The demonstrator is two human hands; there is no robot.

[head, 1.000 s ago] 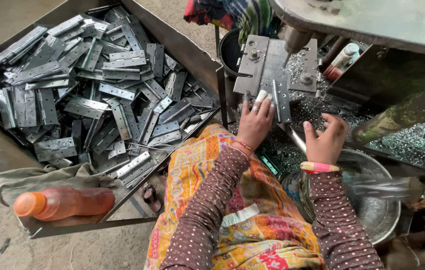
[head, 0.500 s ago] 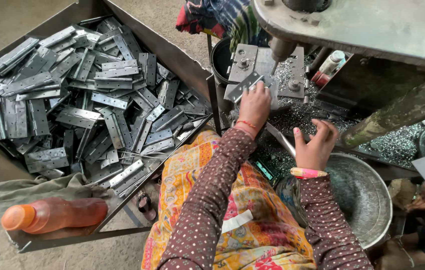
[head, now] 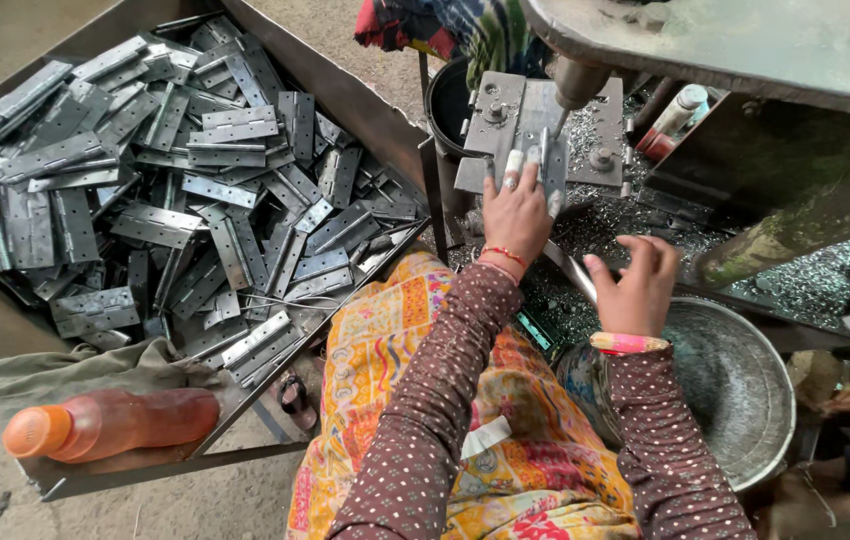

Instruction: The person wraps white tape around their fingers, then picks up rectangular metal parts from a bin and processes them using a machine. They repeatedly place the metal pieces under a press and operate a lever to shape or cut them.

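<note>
My left hand (head: 517, 212) presses a grey metal hinge (head: 551, 160) upright against the steel jig plate (head: 505, 115) under the drill spindle (head: 577, 80). Fingers are closed around the hinge. My right hand (head: 635, 285) hovers lower right, over the metal shavings (head: 605, 225), fingers curled and slightly apart, holding nothing that I can see. A big tray (head: 365, 110) full of several loose hinges (head: 195, 190) lies to the left of my lap.
An orange plastic bottle (head: 110, 425) lies on a cloth at the tray's near corner. A round metal bowl (head: 735, 385) sits at the right by my knee. A black bucket (head: 445, 100) stands behind the jig. The machine frame (head: 795, 210) overhangs the top right.
My left hand has slid up onto the jig plate with the hinge. My right hand has shifted a little to the left above the shavings.
</note>
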